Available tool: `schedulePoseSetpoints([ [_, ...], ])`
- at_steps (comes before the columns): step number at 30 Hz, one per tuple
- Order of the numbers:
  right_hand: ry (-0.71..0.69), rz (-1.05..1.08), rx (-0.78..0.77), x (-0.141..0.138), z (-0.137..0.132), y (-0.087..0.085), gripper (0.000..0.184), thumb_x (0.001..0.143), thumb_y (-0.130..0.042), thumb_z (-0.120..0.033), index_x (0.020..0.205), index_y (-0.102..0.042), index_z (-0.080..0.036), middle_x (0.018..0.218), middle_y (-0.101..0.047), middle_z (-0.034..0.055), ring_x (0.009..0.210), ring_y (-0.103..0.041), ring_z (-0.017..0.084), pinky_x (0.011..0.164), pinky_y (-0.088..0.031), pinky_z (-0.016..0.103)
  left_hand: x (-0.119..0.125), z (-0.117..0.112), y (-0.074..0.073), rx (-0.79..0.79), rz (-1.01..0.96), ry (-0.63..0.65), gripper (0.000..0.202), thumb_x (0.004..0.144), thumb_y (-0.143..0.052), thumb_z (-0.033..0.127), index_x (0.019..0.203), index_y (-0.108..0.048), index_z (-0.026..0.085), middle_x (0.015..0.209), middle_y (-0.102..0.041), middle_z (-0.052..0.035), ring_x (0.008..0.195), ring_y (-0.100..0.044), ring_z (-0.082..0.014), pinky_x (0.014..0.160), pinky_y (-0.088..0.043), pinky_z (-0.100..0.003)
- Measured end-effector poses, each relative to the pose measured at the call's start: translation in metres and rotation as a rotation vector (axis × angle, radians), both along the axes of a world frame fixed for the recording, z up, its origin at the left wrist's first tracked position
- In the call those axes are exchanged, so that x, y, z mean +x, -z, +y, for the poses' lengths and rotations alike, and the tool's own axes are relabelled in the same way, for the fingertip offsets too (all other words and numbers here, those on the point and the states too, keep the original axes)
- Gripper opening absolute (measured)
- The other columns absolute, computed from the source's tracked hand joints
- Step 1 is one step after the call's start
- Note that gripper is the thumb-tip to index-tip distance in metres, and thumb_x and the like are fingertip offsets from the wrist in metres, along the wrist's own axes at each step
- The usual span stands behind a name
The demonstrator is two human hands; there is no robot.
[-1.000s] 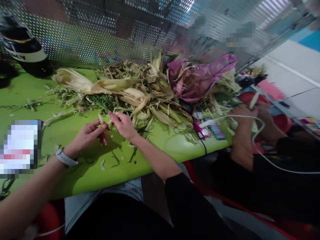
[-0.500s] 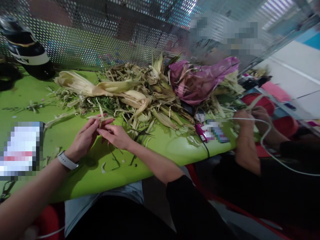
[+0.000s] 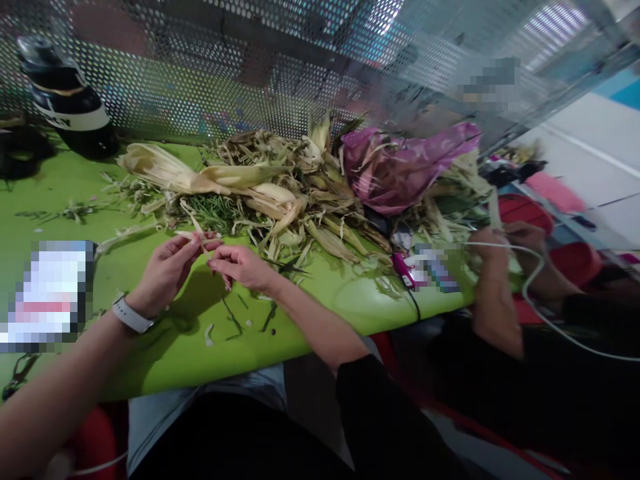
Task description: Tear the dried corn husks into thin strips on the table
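Pale narrow strips of corn husk (image 3: 190,215) cross each other at the fingertips of my left hand (image 3: 173,267), which pinches them above the green table (image 3: 280,333). Just to the right, my right hand (image 3: 245,268) has its fingers curled and pressed together close to the strips' lower end. Whatever may be between those fingertips is too small to make out. Beyond both hands lies a heap of dry corn husks (image 3: 270,197), with large folded husks (image 3: 160,167) at its left side and green needle-like sprigs (image 3: 213,210) in front.
A phone (image 3: 53,287) lies at left, a dark bottle (image 3: 70,107) behind it. A pink plastic bag (image 3: 400,173) rests on the heap's right. At right, a co-worker's hands (image 3: 493,243) hold a husk piece near a white cable (image 3: 537,267) and a magenta device (image 3: 404,270).
My right hand has drawn slightly right and away from my left hand, its fingers now curled. The strips have tilted leftward in my left fingers. The view has shifted a little.
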State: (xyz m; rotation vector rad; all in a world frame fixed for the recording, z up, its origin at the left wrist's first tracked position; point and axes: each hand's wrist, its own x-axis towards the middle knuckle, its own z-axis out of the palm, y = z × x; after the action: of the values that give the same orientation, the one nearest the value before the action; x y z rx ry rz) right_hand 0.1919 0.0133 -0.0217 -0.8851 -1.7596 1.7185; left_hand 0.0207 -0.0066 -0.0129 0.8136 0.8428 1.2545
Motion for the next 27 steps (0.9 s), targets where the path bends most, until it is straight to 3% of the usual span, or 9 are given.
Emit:
schedulePoseSetpoints([
  [3,0.087,-0.126,0.212,0.004,0.0,-0.003,0.027,0.09,-0.058,-0.041,0.077,-0.056,-0.017,0.056,-0.052,-0.0048,0.049,-0.047,0.008,0.051,-0.039,0.021,-0.006,0.003,-0.003,-0.056,-0.067,0.026,0.009,0.083,-0.072,0.019,0.088,-0.066,0.015,0.09,-0.075,-0.0026,0.09,-0.068,-0.0143,0.08,-0.055,-0.023],
  [6,0.319,-0.24,0.546,0.009,-0.002,-0.009,0.035,0.09,-0.056,-0.049,0.076,-0.055,-0.017,0.065,-0.054,-0.0023,0.057,-0.047,0.008,0.058,-0.038,0.024,-0.011,0.006,-0.002,-0.062,-0.083,0.03,0.012,0.087,-0.067,0.019,0.097,-0.065,0.014,0.071,-0.068,0.0018,0.069,-0.063,-0.0093,0.083,-0.055,-0.027],
  [8,0.412,-0.311,0.664,0.01,-0.002,-0.011,0.037,0.092,-0.05,-0.053,0.081,-0.054,-0.018,0.076,-0.058,0.0004,0.065,-0.05,0.01,0.064,-0.039,0.026,-0.012,0.005,-0.002,-0.074,-0.047,0.088,0.015,0.089,-0.065,0.021,0.102,-0.065,0.013,0.065,-0.061,0.0036,0.063,-0.057,-0.0079,0.081,-0.056,-0.027],
  [10,0.37,-0.365,0.672,0.009,-0.002,-0.01,0.039,0.095,-0.041,-0.054,0.083,-0.054,-0.02,0.079,-0.06,0.0012,0.067,-0.052,0.011,0.064,-0.037,0.028,-0.011,0.002,-0.003,-0.073,0.01,0.127,0.019,0.089,-0.065,0.025,0.105,-0.064,0.014,0.067,-0.06,0.0033,0.064,-0.056,-0.0081,0.074,-0.055,-0.023],
  [14,0.233,-0.326,0.625,0.006,-0.002,-0.006,0.038,0.097,-0.035,-0.048,0.079,-0.052,-0.02,0.067,-0.055,-0.0014,0.061,-0.05,0.011,0.06,-0.034,0.027,-0.008,-0.001,-0.007,0.032,0.22,0.138,0.02,0.089,-0.065,0.034,0.098,-0.063,0.016,0.067,-0.059,0.0028,0.061,-0.054,-0.0085,0.058,-0.048,-0.018],
  [18,0.163,-0.294,0.565,0.006,-0.002,-0.006,0.037,0.097,-0.04,-0.045,0.074,-0.051,-0.018,0.061,-0.049,-0.0035,0.056,-0.045,0.009,0.058,-0.031,0.023,-0.005,-0.001,-0.004,0.121,0.427,0.177,0.027,0.086,-0.067,0.042,0.091,-0.061,0.016,0.064,-0.06,0.0018,0.057,-0.055,-0.0105,0.057,-0.047,-0.022],
  [24,0.085,-0.362,0.597,-0.005,-0.005,-0.002,0.028,0.097,-0.04,-0.034,0.076,-0.05,-0.018,0.065,-0.049,-0.0024,0.059,-0.043,0.01,0.059,-0.03,0.023,-0.001,0.001,0.008,0.13,0.45,-0.029,0.033,0.078,-0.074,0.042,0.097,-0.06,0.018,0.068,-0.061,0.0024,0.062,-0.057,-0.0126,0.06,-0.047,-0.024],
  [27,0.081,-0.428,0.647,-0.006,-0.008,-0.001,0.026,0.096,-0.042,-0.03,0.075,-0.051,-0.018,0.065,-0.051,-0.0021,0.058,-0.042,0.01,0.059,-0.03,0.024,-0.003,0.003,0.007,0.124,0.484,0.005,0.033,0.077,-0.074,0.043,0.094,-0.062,0.018,0.071,-0.061,0.002,0.065,-0.056,-0.0127,0.063,-0.047,-0.025],
])
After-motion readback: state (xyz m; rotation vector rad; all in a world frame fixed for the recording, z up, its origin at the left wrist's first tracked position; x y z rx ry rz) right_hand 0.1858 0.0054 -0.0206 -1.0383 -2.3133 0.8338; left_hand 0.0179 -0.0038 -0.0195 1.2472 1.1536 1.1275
